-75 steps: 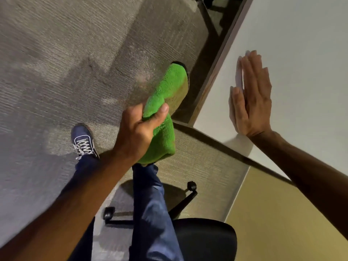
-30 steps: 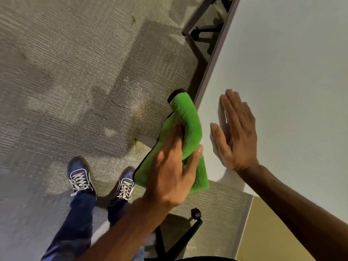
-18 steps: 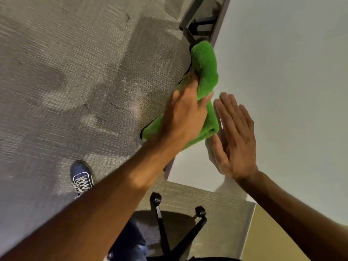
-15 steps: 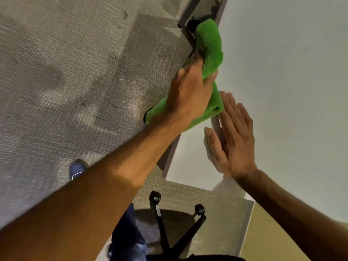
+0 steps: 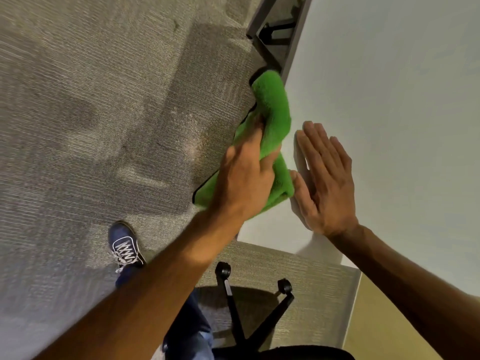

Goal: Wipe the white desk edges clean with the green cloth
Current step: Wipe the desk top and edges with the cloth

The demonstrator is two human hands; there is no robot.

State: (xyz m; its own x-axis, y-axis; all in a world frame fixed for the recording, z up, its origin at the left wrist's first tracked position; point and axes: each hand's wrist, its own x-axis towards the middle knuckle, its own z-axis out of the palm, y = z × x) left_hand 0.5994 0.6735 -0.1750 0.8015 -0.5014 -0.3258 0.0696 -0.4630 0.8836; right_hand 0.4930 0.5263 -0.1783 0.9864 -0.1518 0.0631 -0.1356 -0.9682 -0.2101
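The white desk (image 5: 389, 87) fills the right of the head view; its left edge runs diagonally from top centre down to a corner near the middle. My left hand (image 5: 246, 178) grips the green cloth (image 5: 275, 113), which is folded over that left edge. The cloth hides the stretch of edge beneath it. My right hand (image 5: 324, 178) lies flat on the desk top beside the cloth, fingers apart and pointing away from me, its thumb touching the cloth's lower end.
Grey carpet (image 5: 91, 113) covers the left. A dark desk leg frame (image 5: 270, 40) stands under the desk at the top. A black wheeled chair base (image 5: 239, 307) sits below the corner. My blue shoe (image 5: 124, 245) stands on the carpet.
My left hand slid the cloth far up along the desk's left edge, then back down toward the corner. My right hand stayed flat on the desk.
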